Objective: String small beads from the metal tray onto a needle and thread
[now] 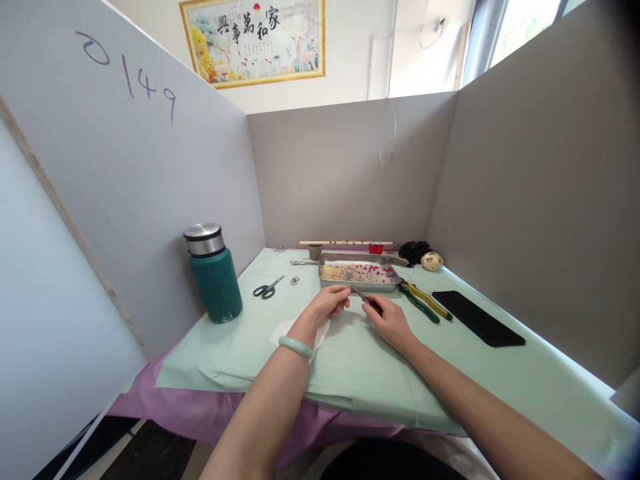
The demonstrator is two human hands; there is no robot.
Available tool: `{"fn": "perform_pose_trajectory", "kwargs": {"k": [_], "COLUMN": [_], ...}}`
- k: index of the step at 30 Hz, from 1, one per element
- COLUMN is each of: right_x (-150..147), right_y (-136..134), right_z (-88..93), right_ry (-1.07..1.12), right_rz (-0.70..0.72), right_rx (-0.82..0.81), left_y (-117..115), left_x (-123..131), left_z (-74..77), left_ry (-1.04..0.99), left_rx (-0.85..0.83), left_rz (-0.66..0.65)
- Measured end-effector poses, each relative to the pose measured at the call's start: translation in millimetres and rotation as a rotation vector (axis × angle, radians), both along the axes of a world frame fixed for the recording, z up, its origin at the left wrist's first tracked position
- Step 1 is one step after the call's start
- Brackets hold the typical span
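My right hand (pixel 389 321) is closed round a pair of small pliers (pixel 367 300) with dark handles, their thin jaws pointing up and left. The jaws reach the fingertips of my left hand (pixel 331 301), which are pinched together. Whatever lies between those fingertips is too small to make out. Just beyond both hands stands a shallow metal tray (pixel 360 285) with gold, red and other small beads in it. A white tissue (pixel 320 337) lies partly under my left wrist, which wears a pale green bangle (pixel 296 347).
Small scissors (pixel 269 288) and a little beaded ring-shaped piece (pixel 295 281) lie left. A green bottle (pixel 216 277) stands near the left partition. Right are yellow-green pliers (pixel 427 303) and a black phone-like slab (pixel 477 318). Behind the tray, a stick (pixel 345 243) rests across small cups.
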State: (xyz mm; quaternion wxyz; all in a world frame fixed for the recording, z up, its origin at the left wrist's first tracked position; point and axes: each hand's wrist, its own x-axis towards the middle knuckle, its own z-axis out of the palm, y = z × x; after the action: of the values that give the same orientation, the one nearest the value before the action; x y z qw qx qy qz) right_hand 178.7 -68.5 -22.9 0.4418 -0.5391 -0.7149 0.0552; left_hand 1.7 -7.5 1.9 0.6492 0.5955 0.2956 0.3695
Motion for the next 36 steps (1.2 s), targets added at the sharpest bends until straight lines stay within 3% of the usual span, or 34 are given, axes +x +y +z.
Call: {"fn": "perform_pose_trajectory", "kwargs": {"k": [13,22,36], "right_x": [6.6,3.1,0.2], "right_y": [0.1,6.1,-0.7], "right_z": [7.3,3.0,1.5], "right_ry": [0.231,0.092,-0.092], "right_rz": [0.113,-0.037,0.022], "right_rx": [-0.11,-0.143,-0.08], "left_y": [2.6,6.6,3.7], "left_x": [-0.6,-1.2,2.6], "left_z": [-0.2,-4.2,-3.7], "left_ry": [-0.105,-0.085,-0.092], "left_rx": [-0.04,-0.017,0.015], "left_rz": [0.007,-0.029,-0.018]}}
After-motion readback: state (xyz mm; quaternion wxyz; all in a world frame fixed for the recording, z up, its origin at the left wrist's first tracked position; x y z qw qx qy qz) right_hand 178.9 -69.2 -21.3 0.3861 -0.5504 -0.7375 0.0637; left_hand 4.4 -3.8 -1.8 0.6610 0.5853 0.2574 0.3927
